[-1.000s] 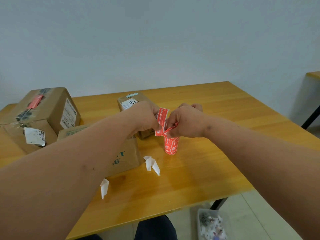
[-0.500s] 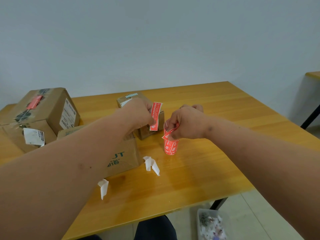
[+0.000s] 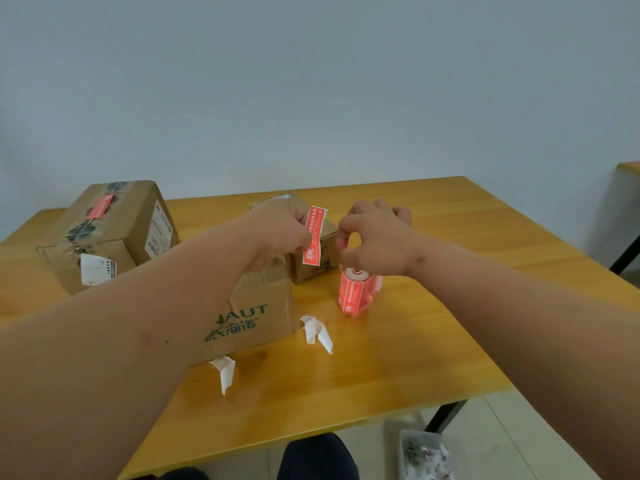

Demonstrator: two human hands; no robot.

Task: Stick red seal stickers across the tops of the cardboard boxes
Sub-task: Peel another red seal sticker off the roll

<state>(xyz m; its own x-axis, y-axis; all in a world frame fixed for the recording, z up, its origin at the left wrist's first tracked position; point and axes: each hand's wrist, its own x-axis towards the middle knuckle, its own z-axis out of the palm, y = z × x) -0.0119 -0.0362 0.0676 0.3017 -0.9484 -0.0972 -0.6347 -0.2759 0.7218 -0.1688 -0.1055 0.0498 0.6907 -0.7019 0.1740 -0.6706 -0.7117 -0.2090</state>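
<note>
- 3 boxes are sitting on the counter (image 3: 433, 341): a large box (image 3: 114, 233) at far left, a printed box (image 3: 256, 313) in the middle under the left forearm, and a small box (image 3: 311, 261) behind the hands.
- The large box is already carrying 1 red seal (image 3: 101, 206) across its top; that unit is judged done.
- The tops of the printed box and the small box are mostly hidden by the left arm and hand; no seal is showing on either, so both are judged outstanding.
- The left hand (image 3: 277, 230) is pinching a loose sticker (image 3: 314, 236) by its edge, fingers curled on it. The sticker is hanging upright in the air, in front of the small box, not yet touching any box.
- The right hand (image 3: 377, 240) is hovering just above the sticker roll (image 3: 356, 292), thumb and forefinger curled into a ring. Whether anything is being held between them cannot be told.
- The roll is standing upright on the counter, just right of the small box.
- 2 white backing scraps, one (image 3: 317, 332) near the roll and one (image 3: 225, 370) nearer the front edge, are lying on the counter, consistent with earlier peeling.
- Judgement: roughly 1 of 3 boxes is sealed; the current step is carrying the peeled sticker to its box, then pressing it flat across the top seam.
</note>
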